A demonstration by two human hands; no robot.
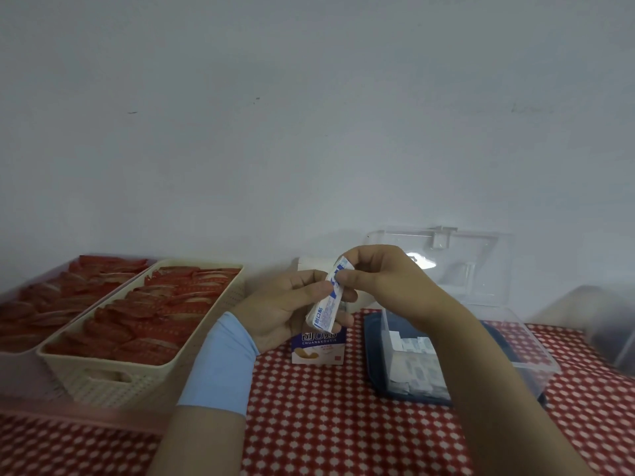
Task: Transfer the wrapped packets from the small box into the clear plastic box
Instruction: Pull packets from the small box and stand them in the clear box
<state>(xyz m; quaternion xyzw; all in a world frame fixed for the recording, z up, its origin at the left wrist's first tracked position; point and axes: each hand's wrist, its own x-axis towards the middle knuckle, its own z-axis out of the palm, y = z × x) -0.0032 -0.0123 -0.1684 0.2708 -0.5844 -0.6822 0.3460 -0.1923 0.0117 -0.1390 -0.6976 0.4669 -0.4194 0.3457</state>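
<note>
Both hands hold a stack of white and blue wrapped packets [328, 304] above the table. My left hand [288, 307] cups the lower part of the stack, and my right hand [381, 280] pinches its top between thumb and fingers. Right below stands the small white and purple box [318, 348], partly hidden by my left hand. To the right sits the clear plastic box [515, 341] with a dark blue base, its lid [457, 266] standing open against the wall. Several white and blue packets [417, 365] lie inside it.
A cream basket [113, 376] and a second tray [20, 365] at the left hold rows of red packets. A red and white patterned cloth [326, 424] covers the table. A blurred dark object [615, 324] sits at the far right. The wall is close behind.
</note>
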